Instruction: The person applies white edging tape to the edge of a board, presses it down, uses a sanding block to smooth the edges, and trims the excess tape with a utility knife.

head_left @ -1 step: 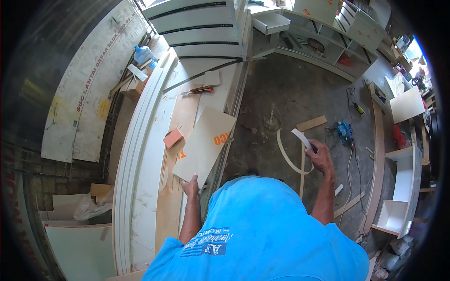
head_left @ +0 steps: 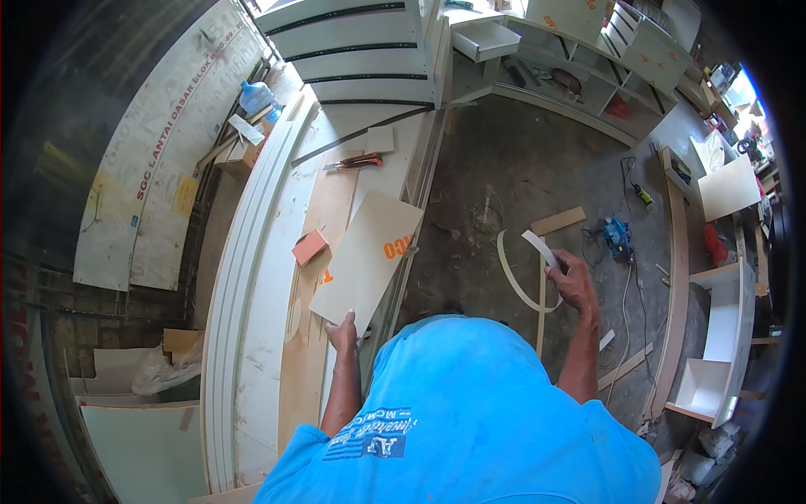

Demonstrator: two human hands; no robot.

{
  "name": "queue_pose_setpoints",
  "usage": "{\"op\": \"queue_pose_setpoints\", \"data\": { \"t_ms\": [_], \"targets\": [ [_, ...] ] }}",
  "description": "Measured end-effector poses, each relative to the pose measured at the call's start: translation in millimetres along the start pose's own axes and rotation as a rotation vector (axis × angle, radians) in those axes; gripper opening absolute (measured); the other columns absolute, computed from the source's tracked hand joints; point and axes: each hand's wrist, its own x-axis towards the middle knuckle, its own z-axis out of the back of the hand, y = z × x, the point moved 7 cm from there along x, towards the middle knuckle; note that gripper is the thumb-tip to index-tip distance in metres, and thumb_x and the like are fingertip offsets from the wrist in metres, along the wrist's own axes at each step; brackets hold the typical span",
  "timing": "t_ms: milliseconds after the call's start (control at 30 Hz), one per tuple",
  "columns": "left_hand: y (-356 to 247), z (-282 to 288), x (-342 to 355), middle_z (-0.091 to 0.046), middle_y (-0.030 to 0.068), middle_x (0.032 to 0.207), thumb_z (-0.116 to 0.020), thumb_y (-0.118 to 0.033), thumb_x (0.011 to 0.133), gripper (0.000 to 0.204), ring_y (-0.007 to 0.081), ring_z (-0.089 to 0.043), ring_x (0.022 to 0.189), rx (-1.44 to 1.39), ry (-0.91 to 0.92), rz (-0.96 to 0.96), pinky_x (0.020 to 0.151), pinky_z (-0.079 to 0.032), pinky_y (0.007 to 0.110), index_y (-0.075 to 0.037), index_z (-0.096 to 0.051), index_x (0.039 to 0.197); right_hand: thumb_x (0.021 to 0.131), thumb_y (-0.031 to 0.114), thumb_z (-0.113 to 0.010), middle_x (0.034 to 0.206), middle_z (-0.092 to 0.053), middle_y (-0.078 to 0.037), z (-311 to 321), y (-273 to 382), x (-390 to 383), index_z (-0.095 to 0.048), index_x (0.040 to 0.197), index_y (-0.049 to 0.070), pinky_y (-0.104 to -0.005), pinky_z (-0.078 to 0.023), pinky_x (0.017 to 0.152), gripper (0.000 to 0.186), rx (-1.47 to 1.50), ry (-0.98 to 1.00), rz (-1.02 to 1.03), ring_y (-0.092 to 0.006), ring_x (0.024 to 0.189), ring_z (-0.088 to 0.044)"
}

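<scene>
A rectangular off-white board (head_left: 369,252) with orange print lies across the workbench. My left hand (head_left: 342,331) is closed on its near corner, with the thumb on top. Out over the floor on the right, my right hand (head_left: 573,281) pinches a long, thin white edging strip (head_left: 510,273), which curls down in a loop. Touching the board's left side is a reddish sanding block (head_left: 310,247). Beyond the board, a utility knife (head_left: 355,162) with a red and black handle rests by a small white offcut (head_left: 380,139).
The workbench (head_left: 260,370) runs along my left, a plywood strip (head_left: 302,378) on it. A blue power tool (head_left: 617,238), cables and wooden strips lie on the floor to the right. White cabinets (head_left: 361,59) stand at the far end; an open white box unit (head_left: 720,336) is at right.
</scene>
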Motion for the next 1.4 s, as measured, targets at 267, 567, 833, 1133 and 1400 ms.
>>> {"op": "queue_pose_setpoints", "data": {
  "t_ms": [267,567,833,1133,1400],
  "targets": [
    [-64.9,-25.3,-43.0,-0.016,0.0291,0.158,-0.084,-0.051,0.069,0.119,0.0431,-0.024,0.145,0.789,-0.179,-0.474,0.116,-0.024,0.057,-0.009,-0.016,0.157,0.083,0.011,-0.071,0.108,-0.071,-0.021,-2.3,6.8,0.1,-0.063,0.123,-0.004,-0.0373,-0.052,0.088,0.043,-0.015,-0.002,0.009,-0.0268,0.097,-0.069],
    [-77.4,-94.7,-31.9,-0.024,0.0317,0.155,-0.081,-0.045,0.070,0.107,0.0559,-0.023,0.141,1.242,-0.075,-0.919,0.115,-0.023,0.060,-0.014,-0.026,0.156,0.082,0.014,-0.071,0.103,-0.071,-0.019,6.3,2.8,10.4,-0.065,0.120,-0.003,-0.0367,-0.052,0.084,0.042,-0.030,-0.036,0.042,-0.0253,0.091,-0.068],
    [-106.9,-131.9,-31.6,-0.029,0.0289,0.154,-0.080,-0.045,0.069,0.108,0.0547,-0.033,0.137,1.285,-0.110,-0.788,0.107,-0.036,0.061,-0.012,-0.026,0.156,0.080,0.013,-0.071,0.103,-0.071,-0.021,13.8,3.6,11.9,-0.067,0.117,-0.001,-0.0380,-0.053,0.085,0.040,0.020,-0.012,-0.029,-0.0297,0.094,-0.071],
    [-117.9,-176.1,-31.1,-0.032,0.0266,0.152,-0.079,-0.045,0.070,0.105,0.0509,-0.038,0.135,1.323,-0.155,-0.787,0.097,-0.049,0.058,-0.002,-0.029,0.152,0.080,0.016,-0.071,0.104,-0.071,-0.022,17.3,16.4,21.9,-0.066,0.119,-0.001,-0.0390,-0.052,0.087,0.043,-0.055,0.041,0.010,-0.0323,0.097,-0.070],
    [-102.3,-191.6,-15.7,-0.034,0.0260,0.150,-0.078,-0.032,0.072,0.097,0.0493,-0.041,0.134,1.416,-0.359,-0.814,0.094,-0.051,0.058,0.000,-0.031,0.150,0.081,0.018,-0.071,0.106,-0.071,-0.023,19.8,-1.9,38.7,-0.066,0.122,0.000,-0.0392,-0.052,0.089,0.045,-0.065,0.103,-0.018,-0.0325,0.099,-0.070]
  ]
}}
